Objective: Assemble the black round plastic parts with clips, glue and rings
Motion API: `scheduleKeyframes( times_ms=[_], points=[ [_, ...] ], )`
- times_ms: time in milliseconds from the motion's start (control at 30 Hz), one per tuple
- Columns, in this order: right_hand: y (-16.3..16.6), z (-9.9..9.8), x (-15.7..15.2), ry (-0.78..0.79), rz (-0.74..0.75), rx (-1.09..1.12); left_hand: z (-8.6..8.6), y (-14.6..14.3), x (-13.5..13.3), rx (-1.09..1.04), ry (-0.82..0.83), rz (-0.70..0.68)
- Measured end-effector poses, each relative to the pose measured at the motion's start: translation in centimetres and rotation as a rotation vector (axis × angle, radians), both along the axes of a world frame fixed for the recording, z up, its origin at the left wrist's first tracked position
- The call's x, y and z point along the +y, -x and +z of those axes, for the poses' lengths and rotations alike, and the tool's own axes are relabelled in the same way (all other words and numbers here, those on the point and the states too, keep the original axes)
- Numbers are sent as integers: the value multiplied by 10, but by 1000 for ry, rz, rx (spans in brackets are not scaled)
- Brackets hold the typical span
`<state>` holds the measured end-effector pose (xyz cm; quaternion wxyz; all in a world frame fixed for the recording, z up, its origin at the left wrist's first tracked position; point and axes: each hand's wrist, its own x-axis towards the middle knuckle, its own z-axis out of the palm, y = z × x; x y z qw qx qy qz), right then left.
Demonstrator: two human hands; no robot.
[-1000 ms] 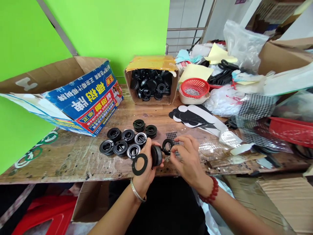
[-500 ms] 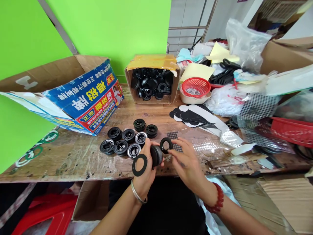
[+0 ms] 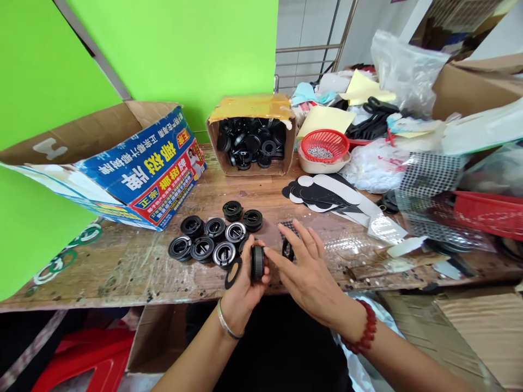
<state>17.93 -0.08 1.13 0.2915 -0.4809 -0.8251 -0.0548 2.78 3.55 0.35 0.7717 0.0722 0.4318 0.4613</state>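
Note:
My left hand [image 3: 243, 286] is closed round a black round knob-like part [image 3: 257, 263] held on edge, and a flat black ring [image 3: 232, 273] hangs from its fingers at the left. My right hand [image 3: 307, 270] lies just right of the part with fingers stretched out, its thumb against the part's face. A small black ring [image 3: 287, 249] shows on edge behind those fingers; whether they hold it I cannot tell. Several finished black round parts [image 3: 212, 239] sit in a cluster on the wooden table [image 3: 122, 261] just beyond my left hand.
A small cardboard box [image 3: 252, 136] full of black parts stands at the back centre. A large blue printed carton [image 3: 122, 163] lies at the left. Black and white sticker sheets [image 3: 327, 193], a red basket [image 3: 324, 146], plastic bags and a red tray [image 3: 486, 212] crowd the right.
My left hand has turned the black part and the flat ring on edge. My right hand has opened from a pinch on the small ring and now rests against the part's face.

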Motion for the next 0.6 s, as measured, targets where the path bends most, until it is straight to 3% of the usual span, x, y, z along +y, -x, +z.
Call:
scheduleKeyframes(
  times_ms=[167,300,467,600],
  points=[
    [0,5,-1,-11,107,-127,6,-1,-2,78,-7,27],
    [-4,8,-1,73,142,-35,5,-1,-3,103,37,-36],
    [-21,8,9,460,253,419,3,5,0,-57,70,-108],
    [-21,-5,22,611,51,965,10,8,3,-111,70,-123]
  ],
)
